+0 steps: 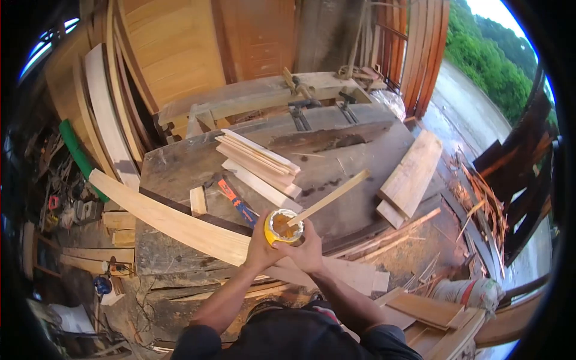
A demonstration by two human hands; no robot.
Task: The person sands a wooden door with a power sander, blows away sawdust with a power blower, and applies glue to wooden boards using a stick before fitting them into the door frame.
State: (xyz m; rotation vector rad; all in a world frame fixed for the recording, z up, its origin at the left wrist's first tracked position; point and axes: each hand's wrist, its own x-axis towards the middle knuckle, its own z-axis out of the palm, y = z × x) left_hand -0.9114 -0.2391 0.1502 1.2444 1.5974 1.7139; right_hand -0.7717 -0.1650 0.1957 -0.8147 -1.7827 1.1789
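A yellow can (272,233) with a crusted white rim and amber-brown contents is between my hands. My left hand (260,247) wraps its left side, and my right hand (307,249) closes round the right. Out of the can a flat wooden stick (333,195) leans up to the right. Beneath my hands runs a long pale board (174,210), lying across the near side of the workbench (165,171). Just beyond the can is a tool with an orange and blue handle (231,195); its dark head is hard to make out.
A stack of thin wood strips (258,156) and a small wood block (198,201) lie on the bench. Thick planks (414,171) sit at its right. Clamps (300,114) are at the back. Boards (429,309) and a sack (468,292) are at lower right.
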